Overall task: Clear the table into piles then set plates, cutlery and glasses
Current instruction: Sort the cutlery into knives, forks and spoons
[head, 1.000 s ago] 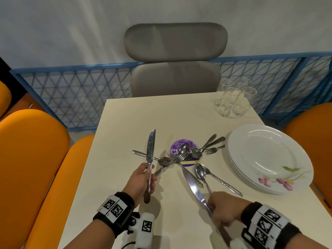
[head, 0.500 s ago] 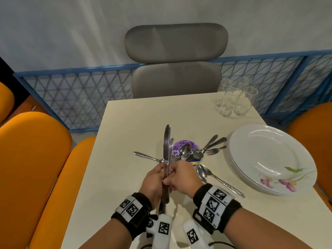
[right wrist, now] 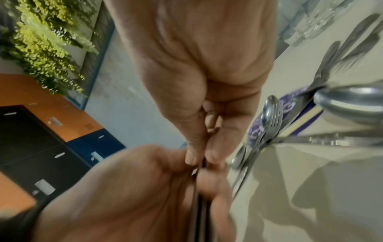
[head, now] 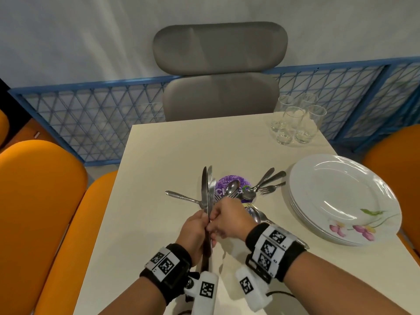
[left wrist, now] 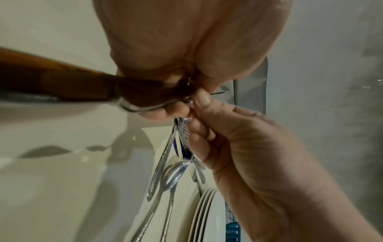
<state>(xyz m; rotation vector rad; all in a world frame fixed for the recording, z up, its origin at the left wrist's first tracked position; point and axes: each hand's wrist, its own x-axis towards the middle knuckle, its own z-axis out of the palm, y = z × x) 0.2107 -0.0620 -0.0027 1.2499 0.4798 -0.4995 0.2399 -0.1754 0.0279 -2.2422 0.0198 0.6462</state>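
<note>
Cream tabletop (head: 172, 146) carried stacked white plates (head: 341, 196) at the right, four glasses (head: 295, 119) at the far corner and scattered spoons and forks (head: 250, 192) mid-table. Above it the left hand (head: 193, 230) gripped the table knives (head: 208, 189) upright by their handles, while the right hand's (head: 229, 219) fingers pinched the same bundle

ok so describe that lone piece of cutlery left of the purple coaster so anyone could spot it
Start at the cream table and find the purple coaster in its middle. The lone ornate handle pointing left from there is it; every other loose piece lies on the coaster or right of it, toward the plates.
</note>
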